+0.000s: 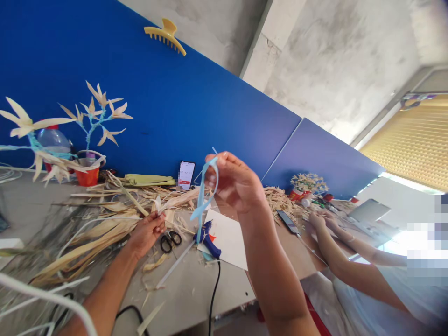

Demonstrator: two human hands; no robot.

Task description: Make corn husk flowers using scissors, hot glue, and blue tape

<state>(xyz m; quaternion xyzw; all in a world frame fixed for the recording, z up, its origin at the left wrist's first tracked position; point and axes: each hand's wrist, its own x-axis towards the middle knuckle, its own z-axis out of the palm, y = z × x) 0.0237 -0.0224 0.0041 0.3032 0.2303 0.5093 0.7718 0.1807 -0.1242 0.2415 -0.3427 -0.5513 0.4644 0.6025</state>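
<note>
My right hand (241, 184) is raised over the table, fingers pinched on a light blue ribbon (201, 203) that loops and dangles. A thin stick or wire pokes up past its fingertips. Lower down, my left hand (149, 233) is closed on a small pale corn husk piece (158, 204) at its fingertips. Black-handled scissors (171, 241) lie just right of that hand. Beneath the ribbon rests a blue glue gun (210, 243), partly over a white sheet (229, 235), with a clear glue stick (175, 266) near its tip.
Dried corn husks (105, 228) spread over the table's left side. Husk flowers on blue stems (93, 123) stand in a red pot (87, 176). A phone (186, 175) leans on the blue partition (210, 102). At right, a co-worker's hands (318, 219) work near another phone (287, 221).
</note>
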